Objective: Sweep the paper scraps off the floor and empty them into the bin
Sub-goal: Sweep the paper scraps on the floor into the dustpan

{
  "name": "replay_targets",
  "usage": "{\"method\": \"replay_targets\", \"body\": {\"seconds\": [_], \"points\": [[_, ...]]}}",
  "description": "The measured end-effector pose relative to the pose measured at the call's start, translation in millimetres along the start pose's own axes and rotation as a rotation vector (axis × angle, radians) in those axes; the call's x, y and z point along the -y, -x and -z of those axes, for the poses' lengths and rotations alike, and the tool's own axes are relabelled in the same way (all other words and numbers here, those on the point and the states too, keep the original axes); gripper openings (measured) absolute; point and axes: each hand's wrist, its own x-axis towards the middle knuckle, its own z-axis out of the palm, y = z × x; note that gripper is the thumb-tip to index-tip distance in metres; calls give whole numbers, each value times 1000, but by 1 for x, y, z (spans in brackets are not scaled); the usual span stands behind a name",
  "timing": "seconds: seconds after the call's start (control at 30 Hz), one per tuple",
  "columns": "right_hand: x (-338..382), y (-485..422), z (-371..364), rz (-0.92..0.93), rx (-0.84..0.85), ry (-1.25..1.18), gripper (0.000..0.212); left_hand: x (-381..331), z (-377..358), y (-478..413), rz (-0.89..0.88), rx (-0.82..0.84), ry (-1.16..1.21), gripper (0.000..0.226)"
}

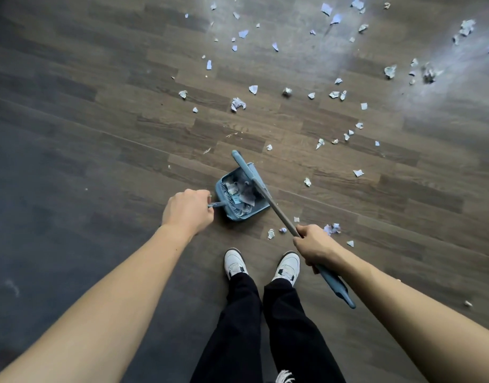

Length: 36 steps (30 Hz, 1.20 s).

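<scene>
The left hand (188, 211) grips the dustpan (220, 189) by its handle. The right hand (312, 244) is curled round the broom (276, 207) pole, which slants far-left across the pan. Some paper scraps (238, 104) sit in the pan, but most lie far and right on the floor (99, 134), nearer the right hand. No bin shows.

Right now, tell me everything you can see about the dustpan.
The dustpan is blue, plastic-looking, with comb teeth along its rear wall and a thin handle gripped by the left hand. It sits low at the wooden floor ahead of the shoes, holding crumpled paper scraps. The broom crosses its right edge.
</scene>
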Motion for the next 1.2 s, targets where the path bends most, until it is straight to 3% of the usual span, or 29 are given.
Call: {"method": "replay_targets", "body": {"seconds": [0.3, 0.63, 0.73, 0.93, 1.2], "points": [[13, -2, 4, -25, -111, 35, 18, 10, -3, 1, -19, 1, 6, 25], [19, 12, -32, -39, -20, 16, 21, 12, -6, 3, -47, -4, 22, 24], [22, 24, -24, -32, -78, -8, 25, 15, -5, 5, -45, -3, 22, 25], [23, 34, -8, -47, -160, -31, 14, 24, -8, 9, -49, 15, 30, 26], [12, 47, 19, -59, -259, -113, 21, 15, 6, 27, -83, -9, 85, 21]]}}
